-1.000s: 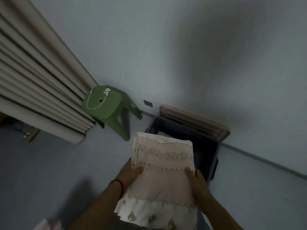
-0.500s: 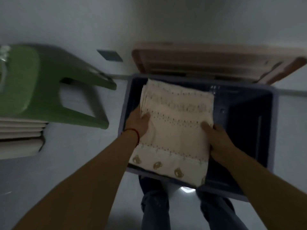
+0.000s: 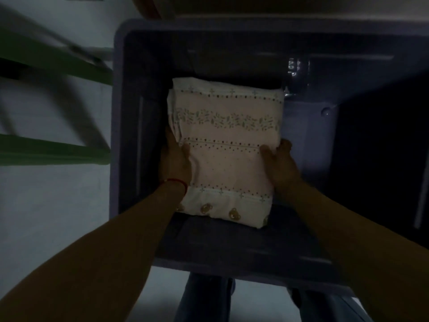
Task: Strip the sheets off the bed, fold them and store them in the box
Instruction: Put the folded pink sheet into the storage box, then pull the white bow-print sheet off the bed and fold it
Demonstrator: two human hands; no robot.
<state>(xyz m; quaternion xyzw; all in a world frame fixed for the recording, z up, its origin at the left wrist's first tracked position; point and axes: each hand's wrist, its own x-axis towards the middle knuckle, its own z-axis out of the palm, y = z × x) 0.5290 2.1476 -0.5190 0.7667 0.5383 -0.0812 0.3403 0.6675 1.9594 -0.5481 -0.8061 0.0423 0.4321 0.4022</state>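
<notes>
The folded pale pink cotton sheet [image 3: 226,147] is a thick rectangular bundle of several layers, its stacked edges showing along the left side; across its top run rows of small dark dots, a band of green leaf sprigs and a line of little blue crosses, and its near edge is a white border printed with small brown bear faces. It sits low inside the dark blue rectangular plastic box [image 3: 120,126], toward the left half — whether it already rests on the bottom cannot be told in the dim light. The left hand [image 3: 175,162] grips the bundle's left side, thumb curled over the top and fingers underneath; a thin red thread bracelet [image 3: 177,182] circles that wrist. The right hand [image 3: 279,163] grips the right side the same way, thumb on top. The right half of the box holds nothing that can be made out; it is in deep shadow. Outside the box to the left stands a green plastic stool [image 3: 53,151] on the pale grey floor [image 3: 58,217]; behind the far rim leans a brown lid-like panel [image 3: 255,5]; below the near rim show the person's dark blue trouser legs [image 3: 206,298].
</notes>
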